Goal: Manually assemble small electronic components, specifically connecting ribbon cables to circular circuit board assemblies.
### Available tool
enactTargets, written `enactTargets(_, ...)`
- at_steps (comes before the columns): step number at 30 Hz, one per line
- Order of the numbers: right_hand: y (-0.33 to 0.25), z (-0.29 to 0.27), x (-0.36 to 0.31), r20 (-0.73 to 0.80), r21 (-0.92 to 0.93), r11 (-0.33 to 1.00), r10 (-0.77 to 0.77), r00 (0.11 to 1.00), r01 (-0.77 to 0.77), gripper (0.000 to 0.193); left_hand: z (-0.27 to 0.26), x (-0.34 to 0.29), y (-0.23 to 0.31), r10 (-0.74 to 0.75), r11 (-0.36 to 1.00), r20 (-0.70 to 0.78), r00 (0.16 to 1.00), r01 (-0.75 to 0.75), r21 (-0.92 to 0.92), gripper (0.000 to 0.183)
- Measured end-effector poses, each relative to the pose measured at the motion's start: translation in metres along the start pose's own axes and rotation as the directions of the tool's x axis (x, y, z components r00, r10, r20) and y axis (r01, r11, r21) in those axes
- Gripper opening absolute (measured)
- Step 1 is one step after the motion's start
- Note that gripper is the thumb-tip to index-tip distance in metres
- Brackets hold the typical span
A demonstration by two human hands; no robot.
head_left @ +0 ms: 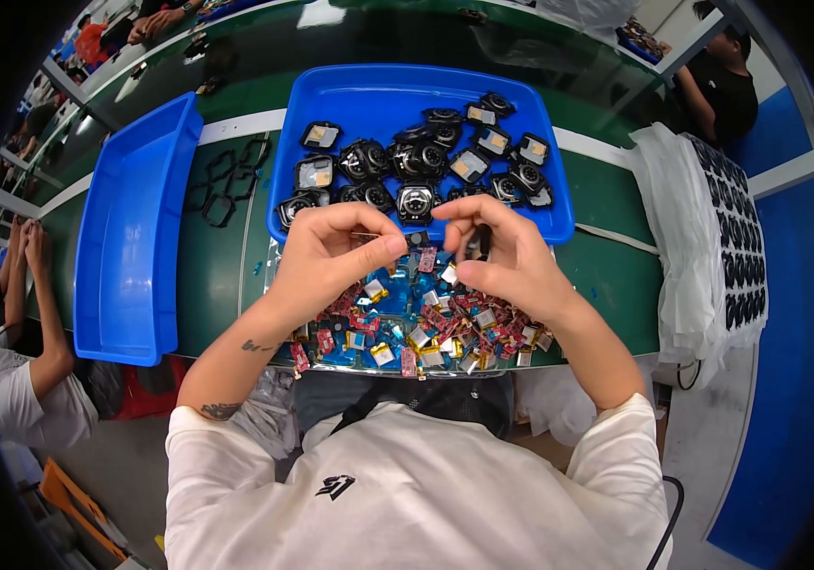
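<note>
Single view: head-worn fisheye, left of pair. Looks steeply down and forward over wearer's chest onto green bench (616, 199). Close range: hands fill centre, blue tray (378, 95) just beyond. Edges bend toward rim; dark vignette at corners. Periphery takes in neighbouring workers, floor. No second view to overlap.

an empty blue tray (131, 237) lies at nine o'clock on the green table (616, 275), tilted a little. between it and the centre, a few black frame pieces (226, 180) lie on the green surface. at three o'clock there is a stack of white sheets (687, 256) with rows of small black parts (735, 228) on top. another person in a white shirt (12, 399) sits at eight o'clock. at one o'clock stands a person in black (725, 81).
</note>
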State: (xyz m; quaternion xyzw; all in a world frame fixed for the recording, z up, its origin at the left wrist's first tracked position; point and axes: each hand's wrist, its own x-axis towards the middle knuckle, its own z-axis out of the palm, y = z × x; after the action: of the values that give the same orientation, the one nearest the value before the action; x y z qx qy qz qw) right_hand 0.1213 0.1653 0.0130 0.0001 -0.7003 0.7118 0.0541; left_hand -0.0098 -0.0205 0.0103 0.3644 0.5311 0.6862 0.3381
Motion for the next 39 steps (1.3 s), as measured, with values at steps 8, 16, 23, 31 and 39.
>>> enactTargets(8, 0.003, 0.01, 0.001, -0.053, -0.012, 1.0, -0.005, 0.999, 0.005, 0.042, 0.003, -0.001, -0.009, 0.157, 0.977, 0.007, 0.988, -0.156, 0.142, 0.006)
enactTargets(16, 0.011, 0.025, -0.003, -0.105, -0.085, 0.988, 0.118, 0.987, -0.127, 0.028, 0.014, -0.005, -0.004, 0.148, 0.833, -0.002, 0.989, -0.124, 0.539, 0.005)
enactTargets(23, 0.007, 0.028, -0.004, -0.098, -0.041, 0.994, 0.1, 0.99, -0.105, 0.028, 0.013, -0.006, -0.01, 0.13, 0.863, -0.063, 0.99, -0.081, 0.499, 0.005)
enactTargets(31, 0.007, 0.03, -0.005, -0.101, -0.058, 0.996, 0.066, 0.993, -0.072, 0.028, 0.015, -0.006, -0.008, 0.085, 0.887, -0.079, 0.993, -0.039, 0.46, 0.006)
enactTargets(39, 0.007, 0.03, -0.006, -0.103, -0.073, 0.997, 0.028, 0.994, -0.036, 0.027, 0.013, -0.005, -0.008, 0.06, 0.896, -0.058, 0.997, -0.028, 0.443, 0.006)
